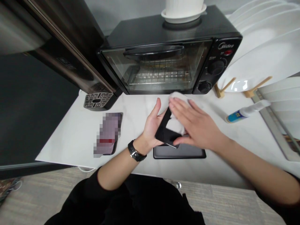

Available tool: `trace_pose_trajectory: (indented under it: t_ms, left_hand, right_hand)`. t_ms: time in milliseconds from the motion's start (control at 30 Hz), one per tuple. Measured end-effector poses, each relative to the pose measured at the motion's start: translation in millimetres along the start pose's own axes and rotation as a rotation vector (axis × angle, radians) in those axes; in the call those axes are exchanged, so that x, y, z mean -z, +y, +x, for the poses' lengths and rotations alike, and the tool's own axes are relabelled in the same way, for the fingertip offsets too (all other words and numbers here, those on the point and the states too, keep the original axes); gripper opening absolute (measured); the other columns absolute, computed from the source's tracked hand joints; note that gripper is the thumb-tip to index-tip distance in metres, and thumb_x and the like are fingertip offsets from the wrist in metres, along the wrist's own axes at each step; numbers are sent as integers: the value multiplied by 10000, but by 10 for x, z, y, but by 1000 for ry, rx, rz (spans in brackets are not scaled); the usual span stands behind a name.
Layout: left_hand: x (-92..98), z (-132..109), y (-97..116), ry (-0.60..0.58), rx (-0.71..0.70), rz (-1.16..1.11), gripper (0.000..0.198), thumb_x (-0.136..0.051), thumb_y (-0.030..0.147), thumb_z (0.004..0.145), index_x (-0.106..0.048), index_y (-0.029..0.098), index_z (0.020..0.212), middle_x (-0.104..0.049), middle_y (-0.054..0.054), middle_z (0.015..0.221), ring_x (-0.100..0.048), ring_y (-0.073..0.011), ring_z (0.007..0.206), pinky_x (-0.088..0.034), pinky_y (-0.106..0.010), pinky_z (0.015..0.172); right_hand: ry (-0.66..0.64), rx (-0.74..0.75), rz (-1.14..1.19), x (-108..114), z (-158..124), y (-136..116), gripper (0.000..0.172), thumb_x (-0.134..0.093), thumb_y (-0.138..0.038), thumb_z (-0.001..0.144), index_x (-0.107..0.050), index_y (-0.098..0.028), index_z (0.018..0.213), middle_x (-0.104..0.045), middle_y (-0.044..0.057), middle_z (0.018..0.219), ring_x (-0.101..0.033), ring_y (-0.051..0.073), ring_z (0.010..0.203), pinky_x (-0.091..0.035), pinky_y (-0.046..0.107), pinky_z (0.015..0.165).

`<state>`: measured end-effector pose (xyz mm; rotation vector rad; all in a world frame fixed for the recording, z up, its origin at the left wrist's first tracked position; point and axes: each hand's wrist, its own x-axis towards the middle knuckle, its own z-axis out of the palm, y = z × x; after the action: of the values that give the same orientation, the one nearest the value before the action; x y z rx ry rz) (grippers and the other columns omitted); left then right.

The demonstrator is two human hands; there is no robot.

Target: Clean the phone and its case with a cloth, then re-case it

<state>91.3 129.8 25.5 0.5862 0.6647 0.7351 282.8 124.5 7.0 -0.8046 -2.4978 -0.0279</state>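
My left hand [151, 126], with a black watch on its wrist, holds a thin flat black phone [162, 131] at a tilt above the counter, thumb pointing up. My right hand [193, 122] presses a white cloth [175, 125] against the phone's upper face, its fingers together over the cloth. The cloth covers much of that face, and part of it sticks out beyond the fingertips. Just beneath both hands, a dark, shallow rectangular tray [180, 152] with a raised rim lies on the counter, partly hidden by them.
A black toaster oven [159, 68] stands behind the hands, bearing a white pot [184, 9]. Another phone [109, 132], its screen blurred, lies left on the white counter [70, 140], near a drip tray [97, 100]. At right are a spray bottle [246, 111] and racked plates [264, 59].
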Motion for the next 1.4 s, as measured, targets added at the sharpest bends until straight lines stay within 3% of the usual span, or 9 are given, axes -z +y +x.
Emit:
trace_pose_trajectory:
  t_ms: [67,267,433,567,767,933,1033,1200,1400]
  left_hand:
    - [-26,-5,7,24,-46,38,824,-374,856,967,-691,227,1396,-803,-127,1198,-703,-372,1285,-555,-504,1043]
    - [1,-52,26,153,-124,129,805,-413,809,1000,-713,156,1365,-799,-162,1145,-713,-389,1256,-570,-472,981]
    - [-15,-14,-12,52,-69,43,804,-389,851,970,-671,254,1429,-767,-131,1299,-669,-374,1342,-550,-514,1063]
    - [-6,-21,6,7,-48,3,871,-355,876,961,-708,201,1382,-763,-143,1296,-652,-379,1366,-551,-482,1065]
    - [-47,-49,34,169,-113,96,836,-364,869,964,-713,226,1370,-772,-120,1268,-602,-381,1420,-536,-503,1062]
    - [-101,-63,53,289,-154,143,767,-421,824,964,-714,250,1380,-772,-89,1254,-568,-362,1453,-541,-450,1040]
    - [-100,-64,43,298,-196,170,767,-395,832,973,-705,265,1386,-771,-84,1245,-583,-373,1434,-558,-462,1020]
    - [-120,-51,16,88,-100,9,852,-343,841,977,-692,197,1413,-763,-122,1289,-543,-380,1484,-540,-496,1093]
    - [-125,-62,13,-49,-88,-180,930,-198,847,1012,-411,218,1664,-626,-97,1549,-432,-314,1586,-408,-487,1254]
  right_hand:
    - [31,-68,-10,-9,-12,10,1174,-482,-862,924,-169,-57,1719,-309,281,1735,-285,416,1640,-260,663,1307]
    - [-124,148,81,-69,0,-266,1166,-478,-841,950,-236,40,1674,-279,273,1747,-228,347,1668,-300,541,1337]
    - [18,-69,11,-47,-13,-151,1208,-462,-872,926,-173,8,1701,-260,310,1740,-216,423,1658,-296,674,1299]
    - [-114,100,86,-74,-16,-314,1299,-461,-941,855,-235,32,1684,-229,277,1746,-172,356,1680,-340,549,1327]
    - [12,-82,30,-112,-12,-346,1325,-436,-943,857,-183,63,1680,-210,330,1746,-159,412,1674,-284,630,1320]
    - [-63,120,72,-167,-25,-439,1258,-411,-929,890,-232,32,1682,-258,258,1755,-189,335,1679,-274,512,1353]
    - [7,-69,25,-171,-18,-427,1312,-420,-944,867,-152,39,1694,-184,298,1763,-128,380,1684,-239,589,1346]
    - [-75,85,40,-174,-15,-450,1318,-376,-945,885,-136,75,1684,-160,269,1778,-90,350,1692,-186,500,1373]
    - [-12,-99,42,-184,-4,-447,1306,-419,-911,909,32,20,1705,-54,257,1792,8,371,1690,-203,593,1352]
